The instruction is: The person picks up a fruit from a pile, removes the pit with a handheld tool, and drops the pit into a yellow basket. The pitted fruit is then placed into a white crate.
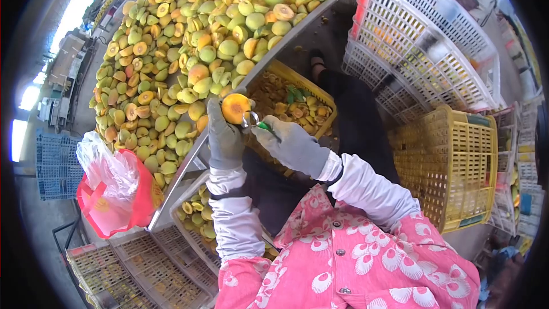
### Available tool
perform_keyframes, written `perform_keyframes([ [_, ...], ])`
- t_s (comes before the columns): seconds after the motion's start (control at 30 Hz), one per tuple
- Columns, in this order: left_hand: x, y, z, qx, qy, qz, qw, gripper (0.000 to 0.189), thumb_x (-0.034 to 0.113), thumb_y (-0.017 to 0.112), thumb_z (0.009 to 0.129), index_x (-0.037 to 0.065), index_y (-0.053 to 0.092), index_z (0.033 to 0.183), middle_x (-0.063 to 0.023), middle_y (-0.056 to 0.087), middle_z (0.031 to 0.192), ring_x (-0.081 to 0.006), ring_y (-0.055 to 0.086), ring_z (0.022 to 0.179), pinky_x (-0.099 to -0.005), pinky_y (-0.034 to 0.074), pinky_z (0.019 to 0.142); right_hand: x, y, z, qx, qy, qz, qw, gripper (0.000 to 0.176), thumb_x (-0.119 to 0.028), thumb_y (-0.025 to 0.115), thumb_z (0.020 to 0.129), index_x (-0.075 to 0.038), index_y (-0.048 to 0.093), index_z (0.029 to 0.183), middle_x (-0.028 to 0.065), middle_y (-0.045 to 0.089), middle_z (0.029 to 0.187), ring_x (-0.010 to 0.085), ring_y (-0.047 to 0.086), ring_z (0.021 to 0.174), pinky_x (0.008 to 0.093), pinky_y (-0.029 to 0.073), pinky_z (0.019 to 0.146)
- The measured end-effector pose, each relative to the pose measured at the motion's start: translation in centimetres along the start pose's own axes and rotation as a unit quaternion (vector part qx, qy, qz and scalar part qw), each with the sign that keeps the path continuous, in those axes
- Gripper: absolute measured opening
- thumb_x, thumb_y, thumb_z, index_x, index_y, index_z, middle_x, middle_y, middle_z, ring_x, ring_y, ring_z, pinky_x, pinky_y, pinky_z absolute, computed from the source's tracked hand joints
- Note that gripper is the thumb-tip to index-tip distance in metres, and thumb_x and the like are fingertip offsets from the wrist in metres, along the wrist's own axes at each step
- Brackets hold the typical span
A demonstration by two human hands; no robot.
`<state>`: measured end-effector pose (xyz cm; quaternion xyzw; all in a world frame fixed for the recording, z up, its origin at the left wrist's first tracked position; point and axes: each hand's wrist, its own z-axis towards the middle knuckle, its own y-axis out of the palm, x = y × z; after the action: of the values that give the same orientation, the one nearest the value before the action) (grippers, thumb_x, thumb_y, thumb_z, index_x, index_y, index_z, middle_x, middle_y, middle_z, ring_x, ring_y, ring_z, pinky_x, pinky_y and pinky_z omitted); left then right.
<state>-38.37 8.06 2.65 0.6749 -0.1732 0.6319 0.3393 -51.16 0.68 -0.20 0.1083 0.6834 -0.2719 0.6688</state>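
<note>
My left hand (224, 140), in a grey glove, is closed around a halved peach (234, 107) whose orange cut face is turned up. My right hand (300, 147), gloved as well, grips a pitting knife (265, 128) with a green handle and a curved metal loop. The loop sits right at the lower edge of the cut face. Just beyond the left hand, a large heap of peaches (171, 74), many cut in half, covers a metal-edged table. Below both hands, a yellow crate (327, 96) holds peach scraps and a few green leaves.
White crates (400, 28) are stacked at the right, with a yellow crate (452, 166) nearer me. A red bag (143, 180) with clear plastic hangs at the table's left corner. Brown crates (137, 269) and a crate of peaches (191, 217) stand at lower left.
</note>
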Motion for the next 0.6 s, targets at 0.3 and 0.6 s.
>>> perform_keyframes([
  [0.3, -1.1, 3.8, -2.5, 0.059, 0.134, 0.252, 0.957, 0.067, 0.047, 0.019, 0.106, -0.005, 0.061, 0.108, -0.0125, 0.067, 0.102, -0.0171, 0.058, 0.081, -0.0292, 0.048, 0.081, -1.5, -1.0, -1.5, 0.030, 0.015, -0.007, 0.999, 0.040, -0.041, 0.048, 0.100, -0.002, 0.057, 0.108, 0.0281, 0.064, 0.082, 0.0475, 0.062, 0.082, 0.0508, 0.049, 0.070],
  [0.6, 0.3, 4.9, -3.3, 0.127, 0.212, 0.264, 0.932, 0.062, 0.045, 0.028, 0.107, -0.004, 0.065, 0.100, -0.0114, 0.071, 0.093, -0.0202, 0.063, 0.078, -0.0322, 0.050, 0.078, -0.7, 0.4, -2.5, 0.067, -0.072, 0.047, 0.994, 0.034, -0.034, 0.050, 0.102, -0.001, 0.053, 0.104, 0.0184, 0.061, 0.073, 0.0373, 0.060, 0.064, 0.0403, 0.048, 0.059],
])
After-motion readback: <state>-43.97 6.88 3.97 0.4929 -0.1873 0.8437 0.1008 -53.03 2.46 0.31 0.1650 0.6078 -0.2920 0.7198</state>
